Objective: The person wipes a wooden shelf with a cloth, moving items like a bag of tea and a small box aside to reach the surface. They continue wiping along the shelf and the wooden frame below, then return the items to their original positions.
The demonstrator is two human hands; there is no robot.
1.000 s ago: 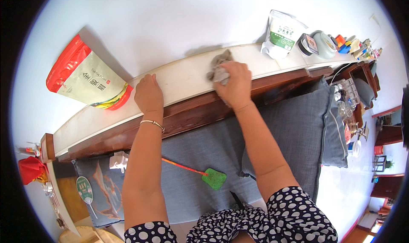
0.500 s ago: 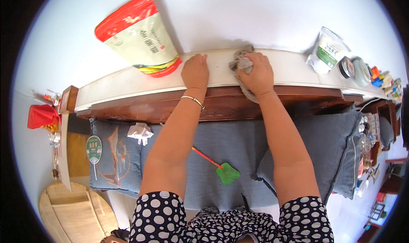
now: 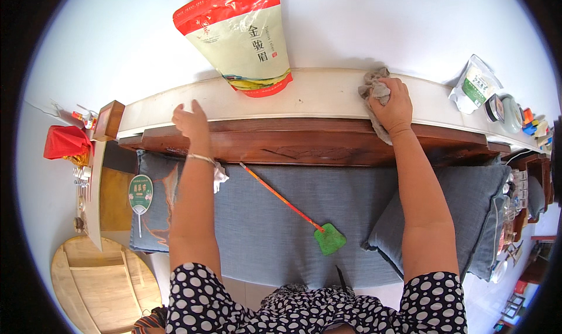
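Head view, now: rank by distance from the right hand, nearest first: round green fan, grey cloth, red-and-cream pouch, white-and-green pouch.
1. Grey cloth: gripped in the right hand.
2. White-and-green pouch: to the hand's right.
3. Red-and-cream pouch: to the hand's left.
4. Round green fan: far left, lower in the view.

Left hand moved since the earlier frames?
Yes, leftward: the left hand was right of the red-and-cream pouch and is now left of it.

a green-headed flyswatter (image 3: 330, 239) on the grey seat (image 3: 263, 240), with a round green fan (image 3: 140, 192) farther left
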